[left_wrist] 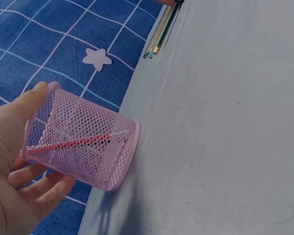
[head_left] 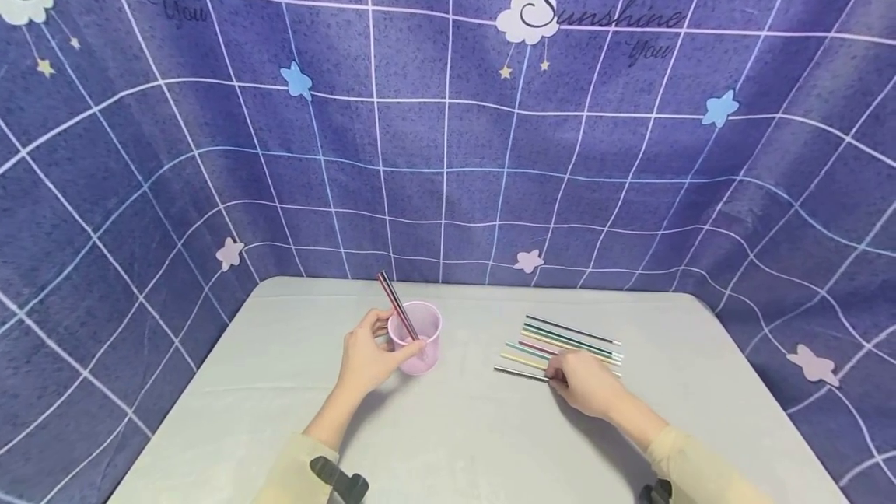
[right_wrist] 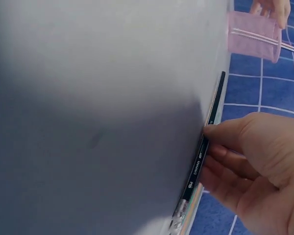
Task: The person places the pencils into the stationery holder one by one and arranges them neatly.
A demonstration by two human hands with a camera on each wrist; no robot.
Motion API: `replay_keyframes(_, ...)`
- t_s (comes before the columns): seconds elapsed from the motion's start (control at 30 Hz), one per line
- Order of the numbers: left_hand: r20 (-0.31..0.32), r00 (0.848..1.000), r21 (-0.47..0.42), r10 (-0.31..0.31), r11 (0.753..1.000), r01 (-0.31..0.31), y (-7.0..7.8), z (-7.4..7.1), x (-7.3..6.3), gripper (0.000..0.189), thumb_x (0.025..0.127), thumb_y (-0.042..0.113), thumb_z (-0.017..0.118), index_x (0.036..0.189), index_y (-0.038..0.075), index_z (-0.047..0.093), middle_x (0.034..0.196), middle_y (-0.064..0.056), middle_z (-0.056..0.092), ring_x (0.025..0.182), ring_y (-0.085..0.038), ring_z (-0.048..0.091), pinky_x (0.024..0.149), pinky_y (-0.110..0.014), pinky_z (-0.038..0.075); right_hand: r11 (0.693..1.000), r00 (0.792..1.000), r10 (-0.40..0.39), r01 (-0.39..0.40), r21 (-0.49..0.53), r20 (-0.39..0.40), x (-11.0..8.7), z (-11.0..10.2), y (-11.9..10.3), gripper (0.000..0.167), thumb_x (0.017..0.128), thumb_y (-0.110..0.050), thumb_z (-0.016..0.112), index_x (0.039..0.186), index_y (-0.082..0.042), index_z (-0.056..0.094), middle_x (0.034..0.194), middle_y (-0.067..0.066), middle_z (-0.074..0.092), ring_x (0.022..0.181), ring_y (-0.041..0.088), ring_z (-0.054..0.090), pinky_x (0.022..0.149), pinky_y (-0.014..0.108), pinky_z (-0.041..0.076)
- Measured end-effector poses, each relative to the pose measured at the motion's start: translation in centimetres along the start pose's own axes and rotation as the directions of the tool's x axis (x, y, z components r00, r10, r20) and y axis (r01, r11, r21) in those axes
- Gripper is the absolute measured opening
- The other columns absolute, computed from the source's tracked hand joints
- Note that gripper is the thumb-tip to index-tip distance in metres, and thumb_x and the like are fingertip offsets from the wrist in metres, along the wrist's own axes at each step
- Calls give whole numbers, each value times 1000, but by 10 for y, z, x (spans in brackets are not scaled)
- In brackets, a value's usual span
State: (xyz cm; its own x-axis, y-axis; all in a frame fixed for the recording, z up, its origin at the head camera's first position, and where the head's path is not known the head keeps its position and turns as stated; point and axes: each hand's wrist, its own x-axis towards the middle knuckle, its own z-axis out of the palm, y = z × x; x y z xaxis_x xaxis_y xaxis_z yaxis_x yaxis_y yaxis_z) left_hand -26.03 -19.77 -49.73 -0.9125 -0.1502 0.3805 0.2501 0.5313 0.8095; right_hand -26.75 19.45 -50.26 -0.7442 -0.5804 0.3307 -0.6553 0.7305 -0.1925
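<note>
My left hand [head_left: 367, 356] holds a pink mesh pen cup [left_wrist: 81, 117] by its rim, thumb on one side and fingers on the other. The cup stands upright on the table. A red pencil [left_wrist: 76, 144] and a dark pencil lean inside it, their upper ends above the rim in the head view. Over on the right, my right hand [head_left: 588, 383] pinches a dark pencil [right_wrist: 200, 159] between thumb and fingers, at the near side of a row of pencils [head_left: 570, 334]. Silvery ends of the row point right; the hand hides part of it.
A pale grey cloth covers the table [head_left: 448, 442]. Behind and at both sides hangs a blue-purple curtain [head_left: 413, 131] with a grid, stars and clouds, meeting the table's back edge. Dark straps [head_left: 339, 479] sit on both sleeves.
</note>
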Motion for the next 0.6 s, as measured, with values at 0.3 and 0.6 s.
replay_keyframes(0.3,32,998,14,-46,999,46,6,-3,4,72,70,32,101,126,3,66,124,-19,78,116,-39,76,99,-54,65,983,989,140,-133,129,-46,27,-35,-5,8,87,-2,79,91,-8,76,80,-3,71,69,4,60,62,21,55)
replay_keyframes(0.6,48,997,-11,-61,998,61,7,-3,3,71,70,30,101,125,2,66,124,-20,78,115,-40,76,98,-53,65,968,986,163,-155,196,-25,51,-52,-5,4,92,-9,77,96,-9,77,83,-4,75,73,3,66,69,25,60)
